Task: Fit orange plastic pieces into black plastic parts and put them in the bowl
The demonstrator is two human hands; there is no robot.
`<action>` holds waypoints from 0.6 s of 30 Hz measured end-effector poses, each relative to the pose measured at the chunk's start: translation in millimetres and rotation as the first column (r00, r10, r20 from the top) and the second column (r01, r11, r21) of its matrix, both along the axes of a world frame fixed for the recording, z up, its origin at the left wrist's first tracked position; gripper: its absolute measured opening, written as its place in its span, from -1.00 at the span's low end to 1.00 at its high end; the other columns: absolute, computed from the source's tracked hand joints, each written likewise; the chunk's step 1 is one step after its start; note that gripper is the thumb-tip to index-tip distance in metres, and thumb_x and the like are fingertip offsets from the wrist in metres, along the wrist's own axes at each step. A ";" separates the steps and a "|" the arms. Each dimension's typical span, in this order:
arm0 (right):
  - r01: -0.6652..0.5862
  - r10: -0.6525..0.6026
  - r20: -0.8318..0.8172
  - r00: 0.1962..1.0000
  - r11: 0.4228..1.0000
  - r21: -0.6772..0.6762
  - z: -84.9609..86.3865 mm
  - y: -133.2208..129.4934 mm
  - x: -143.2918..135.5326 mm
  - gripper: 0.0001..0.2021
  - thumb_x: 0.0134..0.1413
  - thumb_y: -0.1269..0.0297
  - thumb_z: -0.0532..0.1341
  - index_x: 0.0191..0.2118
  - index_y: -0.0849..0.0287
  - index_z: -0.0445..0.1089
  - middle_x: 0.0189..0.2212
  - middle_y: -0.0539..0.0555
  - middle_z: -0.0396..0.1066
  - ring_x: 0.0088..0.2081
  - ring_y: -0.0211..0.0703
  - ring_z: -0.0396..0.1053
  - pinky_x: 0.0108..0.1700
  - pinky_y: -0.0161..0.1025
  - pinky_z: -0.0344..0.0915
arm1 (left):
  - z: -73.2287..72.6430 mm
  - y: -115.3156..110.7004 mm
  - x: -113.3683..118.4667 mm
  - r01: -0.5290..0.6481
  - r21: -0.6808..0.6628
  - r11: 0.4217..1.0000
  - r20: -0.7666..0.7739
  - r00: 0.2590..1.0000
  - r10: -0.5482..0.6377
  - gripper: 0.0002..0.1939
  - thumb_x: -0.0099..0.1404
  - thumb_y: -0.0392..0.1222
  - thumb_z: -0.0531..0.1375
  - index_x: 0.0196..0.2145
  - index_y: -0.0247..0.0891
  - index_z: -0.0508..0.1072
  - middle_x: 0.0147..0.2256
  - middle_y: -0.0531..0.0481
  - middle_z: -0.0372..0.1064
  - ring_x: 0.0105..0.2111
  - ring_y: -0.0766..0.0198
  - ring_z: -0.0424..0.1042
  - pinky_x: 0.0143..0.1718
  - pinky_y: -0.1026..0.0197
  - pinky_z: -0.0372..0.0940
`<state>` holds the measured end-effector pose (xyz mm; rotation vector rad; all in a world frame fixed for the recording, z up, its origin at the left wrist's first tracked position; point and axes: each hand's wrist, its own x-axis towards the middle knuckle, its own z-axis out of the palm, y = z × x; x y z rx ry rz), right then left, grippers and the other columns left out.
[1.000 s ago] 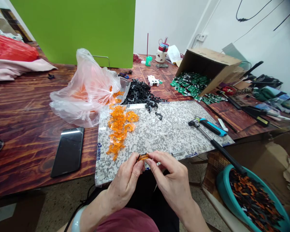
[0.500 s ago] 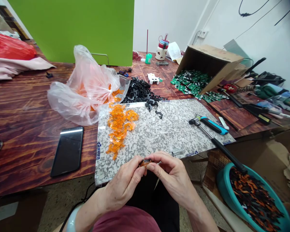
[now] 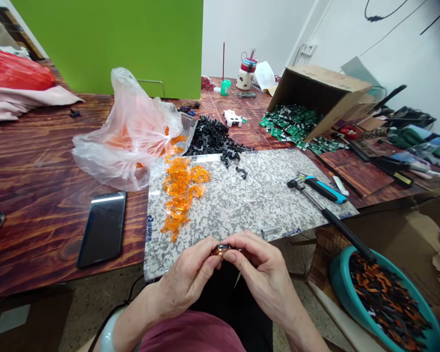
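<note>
Between the fingertips of both hands, just off the front edge of the speckled board point(image 3: 238, 205), is a small black-and-orange plastic part point(image 3: 222, 249). My left hand point(image 3: 190, 271) pinches its left end between thumb and forefinger. My right hand point(image 3: 258, 261) grips the right end the same way, and the fingers cover much of the part. Clear orange plastic pieces point(image 3: 178, 195) lie in a strip along the board's left side. Black plastic pieces point(image 3: 210, 137) are heaped at its back edge, with one loose black piece point(image 3: 241, 172) on the board.
A hammer point(image 3: 330, 215) and a blue-and-black handled tool point(image 3: 326, 189) lie on the right. Below stands a teal basin point(image 3: 339, 283) of black-and-orange parts. A cardboard box point(image 3: 326, 80) spills green circuit boards point(image 3: 293, 120). Left are a phone point(image 3: 102, 230) and a plastic bag point(image 3: 132, 117).
The part between my fingertips has turned slightly, and more of its black top and orange side shows. My right thumb and fingers have shifted a little; both hands stay in place.
</note>
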<state>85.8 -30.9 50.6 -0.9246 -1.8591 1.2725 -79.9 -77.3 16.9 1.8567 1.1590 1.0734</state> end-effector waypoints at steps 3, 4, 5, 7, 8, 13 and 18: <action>0.003 -0.003 -0.008 1.000 0.999 0.034 1.2 -1.9 0.1 -0.88 0.18 0.38 0.19 -0.25 0.07 0.48 -0.35 -0.02 0.46 -0.30 -0.28 0.38 -0.26 -0.39 0.27 | 2.2 0.5 -0.4 0.005 0.005 1.000 0.002 1.000 -0.005 -0.84 0.41 -0.35 -0.07 -0.29 -0.24 0.25 -0.44 0.10 0.20 -0.45 0.37 0.22 -0.41 0.36 0.16; 0.005 -0.005 -0.009 1.000 0.999 0.047 1.2 -2.5 0.2 -0.88 0.18 0.39 0.19 -0.24 0.07 0.47 -0.35 -0.02 0.47 -0.30 -0.29 0.38 -0.25 -0.39 0.27 | 2.5 0.6 -0.5 0.006 0.010 1.000 0.006 1.000 -0.006 -0.84 0.40 -0.36 -0.07 -0.29 -0.24 0.25 -0.44 0.10 0.19 -0.45 0.37 0.21 -0.41 0.36 0.16; 0.008 -0.007 -0.008 1.000 0.998 0.061 1.1 -3.1 0.4 -0.88 0.18 0.40 0.19 -0.24 0.07 0.47 -0.34 -0.03 0.47 -0.29 -0.29 0.38 -0.24 -0.39 0.27 | 2.7 0.6 -0.5 0.007 0.014 1.000 0.008 1.000 -0.008 -0.84 0.40 -0.36 -0.07 -0.30 -0.24 0.25 -0.44 0.10 0.19 -0.45 0.37 0.21 -0.41 0.36 0.15; 0.013 -0.013 -0.004 1.000 0.996 0.092 0.7 -4.1 0.6 -0.87 0.18 0.41 0.19 -0.23 0.06 0.47 -0.33 -0.03 0.48 -0.28 -0.29 0.39 -0.22 -0.39 0.27 | 3.2 0.3 -0.6 0.007 0.007 1.000 0.007 1.000 -0.007 -0.83 0.40 -0.36 -0.07 -0.32 -0.24 0.25 -0.45 0.10 0.19 -0.46 0.37 0.21 -0.41 0.36 0.15; 0.016 -0.016 -0.002 1.000 0.994 0.104 0.7 -4.5 0.6 -0.87 0.18 0.41 0.19 -0.23 0.07 0.47 -0.32 -0.03 0.48 -0.28 -0.28 0.39 -0.21 -0.39 0.27 | 3.5 0.0 -0.7 0.010 0.001 1.000 0.005 1.000 -0.010 -0.82 0.40 -0.36 -0.07 -0.33 -0.25 0.25 -0.46 0.10 0.19 -0.46 0.37 0.21 -0.40 0.35 0.16; 0.003 -0.004 0.022 1.000 0.997 0.079 2.0 -5.2 1.0 -0.87 0.17 0.41 0.20 -0.23 0.10 0.48 -0.33 -0.01 0.48 -0.29 -0.26 0.40 -0.22 -0.38 0.28 | 5.6 -2.3 -2.1 0.028 -0.022 0.999 -0.021 0.999 -0.029 -0.81 0.40 -0.35 -0.08 -0.32 -0.26 0.27 -0.44 0.06 0.22 -0.43 0.34 0.25 -0.36 0.34 0.19; -0.001 -0.001 0.061 0.998 0.999 0.040 2.0 -5.3 3.1 -0.89 0.16 0.36 0.21 -0.23 0.11 0.49 -0.34 0.00 0.48 -0.31 -0.26 0.40 -0.26 -0.37 0.28 | 6.0 -3.5 -4.4 0.059 0.001 0.998 -0.062 0.996 -0.059 -0.83 0.41 -0.34 -0.10 -0.28 -0.25 0.25 -0.41 0.06 0.24 -0.41 0.33 0.27 -0.36 0.34 0.22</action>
